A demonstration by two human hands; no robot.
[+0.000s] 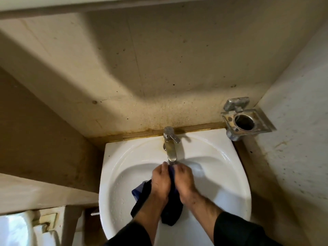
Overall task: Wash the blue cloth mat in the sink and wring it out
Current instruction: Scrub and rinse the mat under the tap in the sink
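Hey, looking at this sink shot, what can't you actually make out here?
- Head view: the middle of the blue cloth mat, covered by the left hand and right hand.
- Whether water runs from the tap: its spout tip sits behind the fingertips.
- The sink drain, hidden under hands and mat.
- Sink's front rim, cut off by the bottom edge.

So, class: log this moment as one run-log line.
left hand: grips blue cloth mat | right hand: grips mat | place: sink, below tap

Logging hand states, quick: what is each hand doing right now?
Left hand: closed, gripping the blue cloth mat under the tap.
Right hand: closed, gripping the same mat over the sink.
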